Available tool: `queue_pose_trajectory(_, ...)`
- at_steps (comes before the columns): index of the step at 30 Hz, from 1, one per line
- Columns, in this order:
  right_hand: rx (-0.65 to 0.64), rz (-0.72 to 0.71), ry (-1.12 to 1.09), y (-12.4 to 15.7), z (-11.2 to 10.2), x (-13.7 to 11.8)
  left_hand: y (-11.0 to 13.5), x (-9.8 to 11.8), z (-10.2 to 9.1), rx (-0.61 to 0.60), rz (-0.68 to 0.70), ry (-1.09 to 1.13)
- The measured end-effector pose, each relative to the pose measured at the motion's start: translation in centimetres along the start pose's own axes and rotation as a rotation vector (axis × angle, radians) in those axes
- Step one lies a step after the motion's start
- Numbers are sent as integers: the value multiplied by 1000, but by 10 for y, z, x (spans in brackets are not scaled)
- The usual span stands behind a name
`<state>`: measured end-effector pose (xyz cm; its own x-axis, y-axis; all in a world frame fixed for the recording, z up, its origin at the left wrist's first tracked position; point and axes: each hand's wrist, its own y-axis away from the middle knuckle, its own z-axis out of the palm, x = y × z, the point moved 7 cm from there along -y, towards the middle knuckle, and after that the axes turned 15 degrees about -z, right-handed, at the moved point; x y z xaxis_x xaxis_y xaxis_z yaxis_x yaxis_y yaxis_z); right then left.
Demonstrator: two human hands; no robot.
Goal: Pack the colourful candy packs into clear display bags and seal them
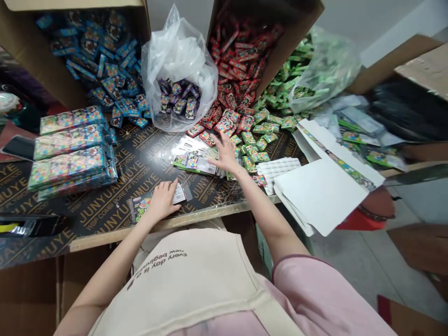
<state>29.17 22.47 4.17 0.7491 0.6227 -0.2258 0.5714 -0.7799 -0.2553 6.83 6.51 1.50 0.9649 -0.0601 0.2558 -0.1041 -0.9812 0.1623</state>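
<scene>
My left hand (163,201) lies flat, fingers stretched, on a clear printed packet (143,205) near the table's front edge. My right hand (226,151) reaches farther in, fingers spread, over a stack of printed cards in clear sleeves (192,161), beside loose red packs (224,125) and green packs (255,151). Nothing is gripped in either hand.
Tipped cardboard boxes spill blue packs (105,70) and red packs (241,60). A clear bag (178,65) holds purple packs; another bag (315,70) holds green ones. Finished bundles (70,149) are stacked at left. White card sheets (322,191) overhang the dark plywood table (105,214) at right.
</scene>
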Motion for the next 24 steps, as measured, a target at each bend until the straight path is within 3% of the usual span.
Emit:
queue_pose_trajectory(4, -37, 215, 11, 27, -9, 68, 11, -5, -3, 36, -19, 30)
queue_pose_trajectory(6, -4, 254, -37, 33, -16, 81, 12, -6, -7, 62, -21, 86)
queue_pose_trajectory(8, 142, 262, -133, 33, -32, 75, 9, -6, -15, 93, -40, 225)
queue_pose_trajectory(10, 296, 214, -274, 31, -46, 47, 3, -4, -22, 95, -84, 484)
queue_pose_trajectory(12, 375, 112, -417, 31, -54, 1, -2, 2, -26, 46, -154, 845)
queue_pose_trajectory(15, 385, -10, -495, 40, -52, -76, -5, 20, -23, -34, -275, 1388)
queue_pose_trajectory(18, 287, -205, -503, 52, -43, -139, -5, 38, -19, -130, -357, 1767)
queue_pose_trajectory(21, 149, -384, -523, 58, -35, -163, -2, 37, -18, -217, -447, 1946)
queue_pose_trajectory(24, 94, -416, -536, 58, -35, -158, 3, 33, -17, -391, -461, 1934)
